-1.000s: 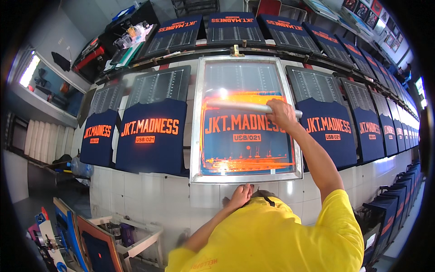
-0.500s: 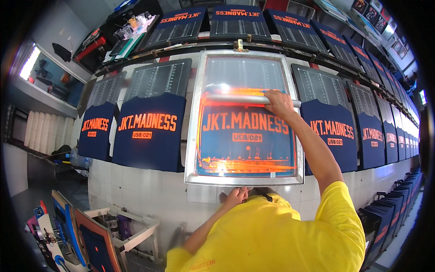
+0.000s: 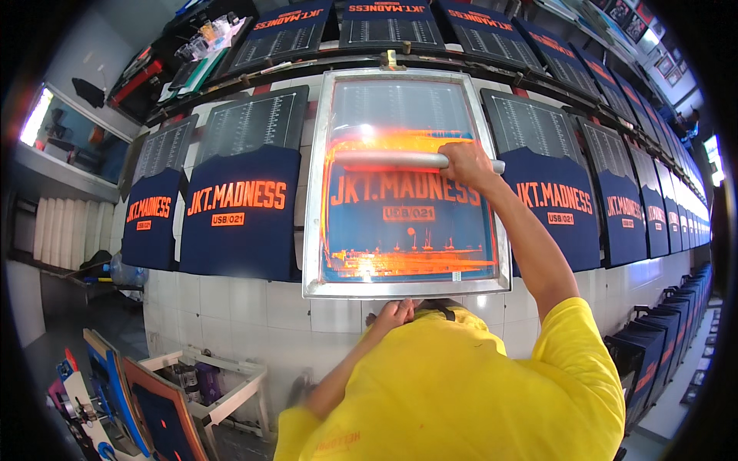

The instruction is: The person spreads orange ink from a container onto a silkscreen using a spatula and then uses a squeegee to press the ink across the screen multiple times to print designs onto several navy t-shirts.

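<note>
My right hand (image 3: 467, 164) is closed around the right part of a long silver squeegee (image 3: 392, 160), which lies crosswise over a metal-framed printing screen (image 3: 314, 215). Bright orange ink (image 3: 400, 141) spreads just beyond the squeegee, and more streaks the near end of the mesh. Through the mesh a dark blue shirt piece (image 3: 361, 238) with orange lettering shows on a board. Close to my body, my left hand (image 3: 393, 313) is at the screen's near edge with its fingers curled together; what they hold, if anything, is hidden.
Printed blue shirt pieces lie on dark boards to the left (image 3: 238, 250) and right (image 3: 550, 246). A rail (image 3: 338, 61) runs behind the screen, with another row of boards past it. A white metal stand (image 3: 238, 399) is at lower left; cups (image 3: 207, 32) stand far left.
The squeegee and my right hand have come slightly nearer along the screen, and a wider orange band shows beyond them. The whole view has shifted a little. My left hand stays near the edge.
</note>
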The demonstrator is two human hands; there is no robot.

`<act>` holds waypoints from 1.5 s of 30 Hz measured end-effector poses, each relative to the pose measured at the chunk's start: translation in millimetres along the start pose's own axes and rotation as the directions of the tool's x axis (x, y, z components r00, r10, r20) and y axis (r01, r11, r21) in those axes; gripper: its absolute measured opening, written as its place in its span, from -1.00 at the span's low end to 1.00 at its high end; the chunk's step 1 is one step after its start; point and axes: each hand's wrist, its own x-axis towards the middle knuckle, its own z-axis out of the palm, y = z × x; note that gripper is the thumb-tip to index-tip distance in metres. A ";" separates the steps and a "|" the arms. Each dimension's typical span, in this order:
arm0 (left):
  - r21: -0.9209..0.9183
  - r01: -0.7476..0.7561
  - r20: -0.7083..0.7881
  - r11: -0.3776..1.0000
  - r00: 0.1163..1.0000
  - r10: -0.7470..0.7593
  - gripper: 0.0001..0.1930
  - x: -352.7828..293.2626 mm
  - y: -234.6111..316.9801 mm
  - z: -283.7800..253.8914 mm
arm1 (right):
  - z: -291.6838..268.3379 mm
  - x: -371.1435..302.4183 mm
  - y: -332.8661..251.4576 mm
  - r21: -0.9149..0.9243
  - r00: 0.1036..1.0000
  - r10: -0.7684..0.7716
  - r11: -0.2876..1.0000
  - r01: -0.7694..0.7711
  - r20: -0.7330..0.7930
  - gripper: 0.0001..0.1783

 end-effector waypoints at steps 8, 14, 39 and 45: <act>-0.089 -0.041 0.034 0.995 0.998 0.044 -0.50 5.5 -14.3 -1.6 | 10.6 -84.7 -33.1 -0.025 0.996 -0.045 0.999 0.043 -0.072 -0.78; -0.089 -0.039 0.082 0.995 0.996 0.046 -0.49 7.5 -13.2 -5.4 | 28.1 -166.9 -67.1 -0.037 0.997 -0.047 0.998 0.045 -0.059 -0.78; -0.046 -0.046 0.091 0.998 0.995 0.050 -0.48 7.7 -10.4 -7.6 | 24.4 12.4 -32.1 -0.044 0.983 -0.047 0.998 0.040 -0.178 -0.75; -0.025 -0.095 0.021 0.995 0.995 0.096 -0.50 7.2 -10.6 -4.1 | 30.9 10.3 -33.9 -0.083 0.984 -0.126 0.990 0.116 -0.130 -0.81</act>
